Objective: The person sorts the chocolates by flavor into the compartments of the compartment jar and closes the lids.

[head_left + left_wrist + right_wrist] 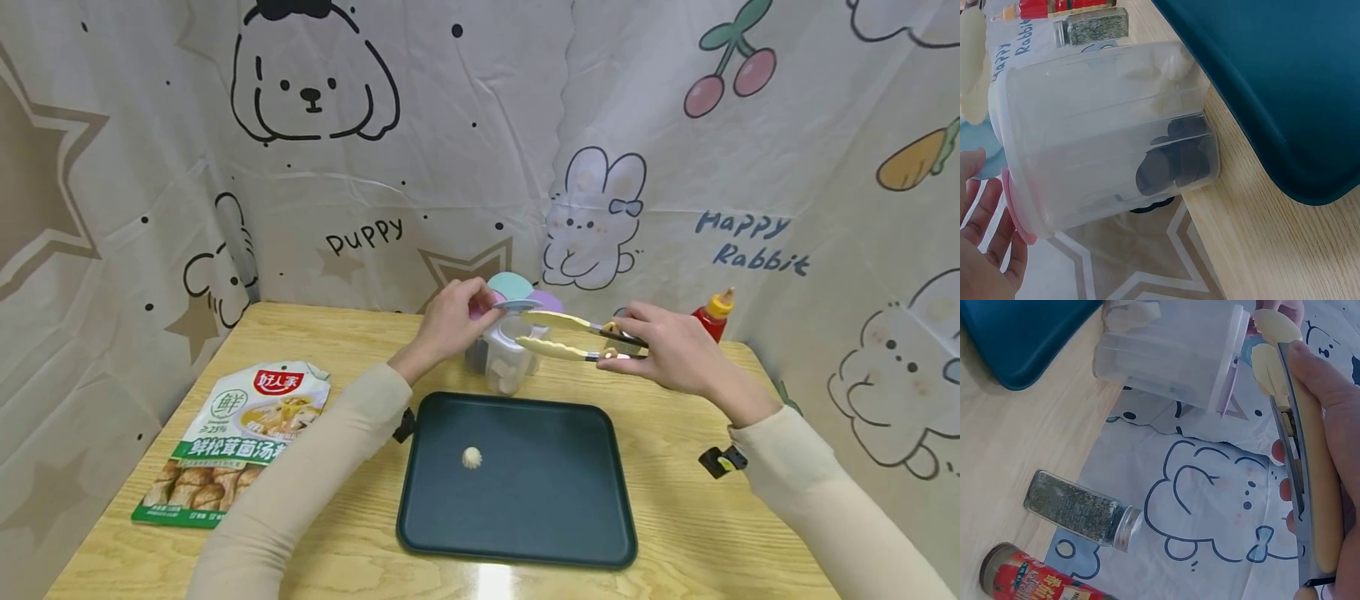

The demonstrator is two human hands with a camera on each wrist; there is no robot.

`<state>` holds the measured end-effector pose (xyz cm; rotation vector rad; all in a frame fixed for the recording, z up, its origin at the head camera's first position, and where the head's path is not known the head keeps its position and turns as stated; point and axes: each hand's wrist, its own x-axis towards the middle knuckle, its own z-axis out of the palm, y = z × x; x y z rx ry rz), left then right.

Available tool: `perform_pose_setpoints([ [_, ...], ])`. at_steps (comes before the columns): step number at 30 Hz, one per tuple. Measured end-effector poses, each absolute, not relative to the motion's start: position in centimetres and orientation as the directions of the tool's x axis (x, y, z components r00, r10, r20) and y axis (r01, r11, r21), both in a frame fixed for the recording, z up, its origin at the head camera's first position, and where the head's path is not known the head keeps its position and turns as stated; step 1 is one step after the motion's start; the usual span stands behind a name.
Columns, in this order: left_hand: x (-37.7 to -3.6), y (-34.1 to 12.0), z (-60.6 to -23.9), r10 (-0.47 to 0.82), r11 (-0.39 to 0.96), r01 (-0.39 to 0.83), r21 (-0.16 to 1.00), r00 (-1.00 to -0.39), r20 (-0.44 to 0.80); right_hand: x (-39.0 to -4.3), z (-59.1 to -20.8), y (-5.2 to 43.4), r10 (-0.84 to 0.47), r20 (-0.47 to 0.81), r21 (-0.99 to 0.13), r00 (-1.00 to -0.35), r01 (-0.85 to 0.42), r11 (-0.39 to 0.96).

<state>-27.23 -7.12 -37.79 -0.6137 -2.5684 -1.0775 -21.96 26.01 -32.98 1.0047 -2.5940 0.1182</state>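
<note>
A clear divided container (507, 367) with coloured flap lids stands behind the tray. Dark round pieces (1175, 159) and whitish pieces (1172, 61) lie in separate compartments. At its top, my left hand (459, 317) pinches the edge of the raised pale blue lid (982, 147), its other fingers beside the pink lid (1015, 209). My right hand (667, 343) grips cream-tipped tongs (558, 333), whose tips are parted beside the container's opening with nothing visible between them. One small whitish ridged piece (471, 457) sits on the dark tray (540, 500).
On the left lies a green and white food packet (247, 433), partly behind my left sleeve. A glass jar of dried herbs (1075, 508) and a red squeeze bottle with a yellow cap (716, 312) stand at the back right. Printed cloth (465, 150) hangs behind the table.
</note>
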Motion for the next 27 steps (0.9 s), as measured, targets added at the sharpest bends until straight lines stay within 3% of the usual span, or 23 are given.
perform_pose_setpoints([
  [14,-27.3,-7.0,-37.9,0.267,0.630,0.483,0.608,-0.870,0.414,-18.6,-36.9,25.7,-0.722,0.370,0.057,-0.585,-0.761,0.646],
  [27,-27.2,-7.1,-38.1,0.266,0.627,0.480,0.613,-0.872,0.411,-17.5,-41.8,22.9,-0.800,0.255,0.025,-0.544,-0.823,0.568],
])
